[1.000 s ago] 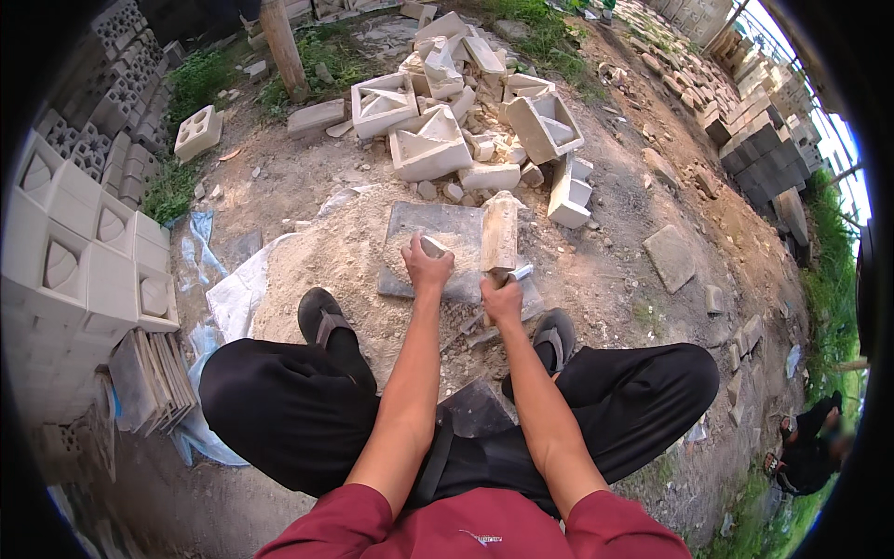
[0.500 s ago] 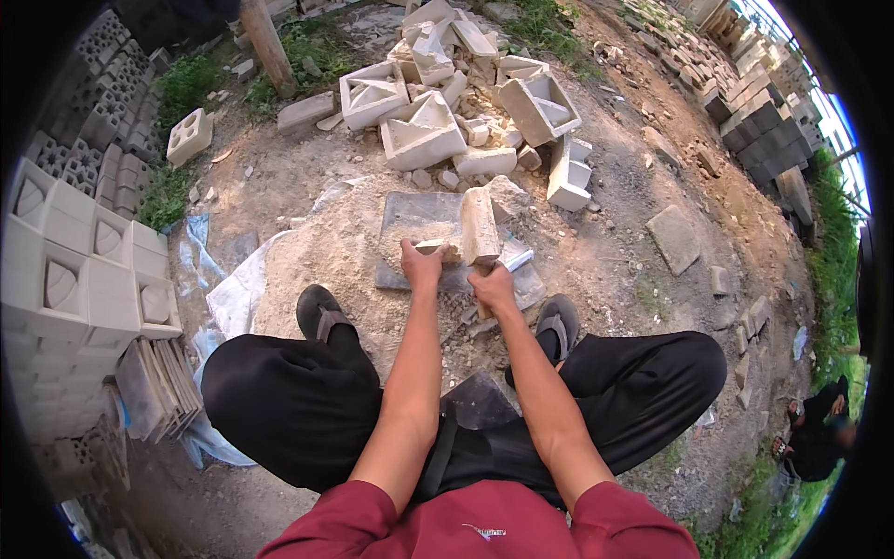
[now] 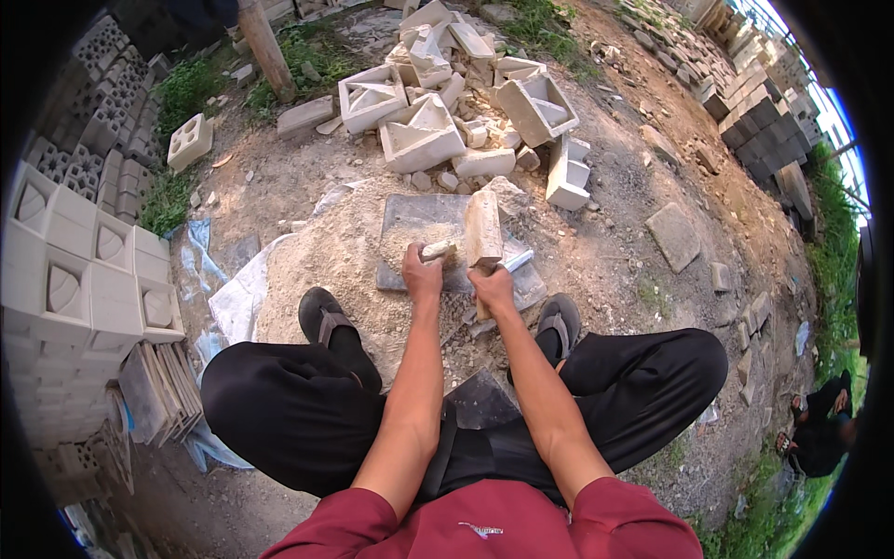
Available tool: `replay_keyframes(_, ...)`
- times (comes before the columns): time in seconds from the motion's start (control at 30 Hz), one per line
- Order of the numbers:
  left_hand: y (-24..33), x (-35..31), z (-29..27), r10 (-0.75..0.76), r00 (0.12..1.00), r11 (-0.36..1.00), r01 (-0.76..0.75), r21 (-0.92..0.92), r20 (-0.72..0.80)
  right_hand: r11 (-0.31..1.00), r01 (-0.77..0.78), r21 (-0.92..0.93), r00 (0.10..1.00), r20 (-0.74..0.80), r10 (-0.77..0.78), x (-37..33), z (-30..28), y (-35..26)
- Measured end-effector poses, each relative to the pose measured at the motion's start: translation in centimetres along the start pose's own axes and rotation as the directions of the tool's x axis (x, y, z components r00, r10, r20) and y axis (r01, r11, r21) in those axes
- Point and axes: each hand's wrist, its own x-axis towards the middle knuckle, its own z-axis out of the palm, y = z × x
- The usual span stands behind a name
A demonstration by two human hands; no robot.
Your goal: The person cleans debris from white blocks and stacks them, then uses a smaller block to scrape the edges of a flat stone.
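- Where to find the pale block piece (image 3: pixel 438 250)?
- Over the dark slab (image 3: pixel 428 207), in closed fingers of left hand (image 3: pixel 422 272).
- And wooden mallet (image 3: pixel 483 231)?
- Gripped by right hand (image 3: pixel 493 287), at slab's right side. Possible harm: bruised left fingers, from badly aimed blow.

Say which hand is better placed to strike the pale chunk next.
Probably the right: the right hand grips the wooden mallet, its head just right of the pale chunk. The left hand holds that chunk over the dark slab.
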Motion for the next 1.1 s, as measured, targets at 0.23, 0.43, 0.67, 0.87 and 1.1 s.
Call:
replay_keyframes(0.23, 3.7, 0.8, 1.7, -0.047, 0.955, 0.987, 0.089, -0.131, 0.292, 0.995, 0.089, 0.051, 0.983, -0.164, -0.08, 1.7, -3.0, 1.3)
replay_keyframes(0.43, 0.9, 2.8, 2.8, -0.011, 0.844, 0.991, 0.079, -0.104, 0.537, 0.993, 0.08, 0.088, 0.988, -0.141, -0.067, 0.8, -2.5, 0.2)
replay_keyframes(0.67, 3.0, 1.0, 4.0, 0.118, 0.872, 0.907, -0.289, 0.306, 0.475, 0.999, 0.048, 0.018, 0.991, -0.126, -0.046, 1.7, -3.2, 2.0)
replay_keyframes(0.87, 1.0, -0.1, 3.3, 0.144, 0.917, 0.896, -0.281, 0.343, 0.373, 0.997, 0.074, 0.011, 0.992, -0.099, -0.072, 1.5, -2.5, 2.0)
replay_keyframes(1.1, 1.8, -0.9, 3.2, 0.18, 0.836, 0.935, -0.309, 0.174, 0.518, 0.963, 0.201, -0.181, 0.956, -0.179, -0.234, 2.9, -2.8, 3.5)
